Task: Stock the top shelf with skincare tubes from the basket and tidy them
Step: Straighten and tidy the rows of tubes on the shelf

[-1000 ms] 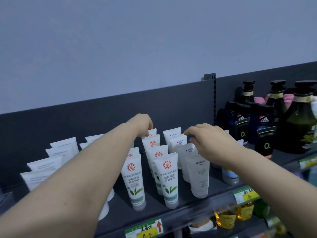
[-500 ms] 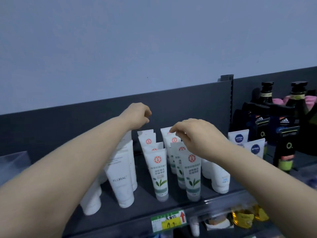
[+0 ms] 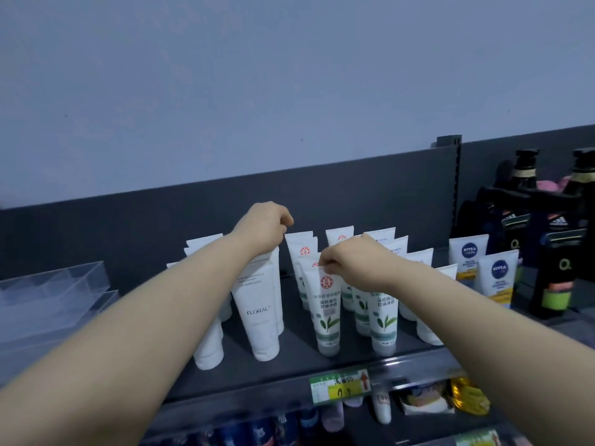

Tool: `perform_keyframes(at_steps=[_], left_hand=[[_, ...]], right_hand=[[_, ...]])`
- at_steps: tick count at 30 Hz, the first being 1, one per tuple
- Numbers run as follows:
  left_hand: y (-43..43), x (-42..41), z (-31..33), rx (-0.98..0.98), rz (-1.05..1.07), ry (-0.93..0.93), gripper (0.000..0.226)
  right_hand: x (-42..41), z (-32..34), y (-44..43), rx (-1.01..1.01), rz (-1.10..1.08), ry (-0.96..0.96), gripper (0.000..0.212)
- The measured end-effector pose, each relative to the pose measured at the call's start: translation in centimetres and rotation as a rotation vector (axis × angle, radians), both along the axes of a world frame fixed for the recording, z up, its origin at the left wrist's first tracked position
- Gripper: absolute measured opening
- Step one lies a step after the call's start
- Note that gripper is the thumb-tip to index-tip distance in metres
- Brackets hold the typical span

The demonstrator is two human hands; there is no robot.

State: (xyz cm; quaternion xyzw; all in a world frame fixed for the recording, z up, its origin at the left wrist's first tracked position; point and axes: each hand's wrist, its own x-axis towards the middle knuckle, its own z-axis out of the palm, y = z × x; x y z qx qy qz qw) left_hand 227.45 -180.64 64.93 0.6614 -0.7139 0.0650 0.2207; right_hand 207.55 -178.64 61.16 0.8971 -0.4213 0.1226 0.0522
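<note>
White skincare tubes stand cap-down in rows on the dark top shelf (image 3: pixel 289 375). My right hand (image 3: pixel 351 260) pinches the top crimp of the front green-leaf tube (image 3: pixel 326 313), which has a red round logo. A second leaf tube (image 3: pixel 383 323) stands to its right, with more behind. My left hand (image 3: pixel 264 228) hovers further back with its fingers curled, above the tall FLORAL tubes (image 3: pixel 257 313); I see nothing in its fingers. No basket is in view.
Two Nivea tubes (image 3: pixel 497 278) and dark pump bottles (image 3: pixel 553 252) fill the shelf to the right. A clear plastic box (image 3: pixel 54 294) sits at the left. A green and yellow price tag (image 3: pixel 339 386) hangs on the shelf edge, above small products (image 3: pixel 418 403) on the lower shelf.
The view has swung left along the shelf. My right hand dropped from above the tubes and took hold of the front leaf tube's top. My left hand stayed high at the back.
</note>
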Motion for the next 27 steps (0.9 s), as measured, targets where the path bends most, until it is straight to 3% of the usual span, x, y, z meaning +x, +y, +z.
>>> perform_keyframes(at_steps=[7, 12, 15, 19, 24, 27], left_hand=[[0.6, 0.3, 0.4, 0.010, 0.051, 0.021, 0.031], [0.7, -1.4, 0.1, 0.068, -0.043, -0.001, 0.026], [0.8, -2.3, 0.1, 0.168, -0.139, -0.044, 0.023], [0.8, -3.2, -0.2, 0.315, -0.184, -0.161, 0.022], [0.8, -3.8, -0.8, 0.333, -0.153, -0.249, 0.017], [1.3, -4.2, -0.6, 0.347, -0.147, -0.239, 0.037]], right_hand=[[-0.6, 0.6, 1.4, -0.026, 0.017, 0.071, 0.025], [-1.9, 1.2, 1.6, 0.119, 0.018, -0.080, 0.031], [-3.1, 1.1, 1.0, 0.010, -0.050, -0.163, 0.030], [-4.8, 0.5, -0.3, -0.114, -0.198, -0.080, 0.052], [-6.1, -0.3, -0.4, -0.076, -0.210, -0.091, 0.035], [-6.1, -0.4, -0.2, -0.082, -0.201, -0.100, 0.034]])
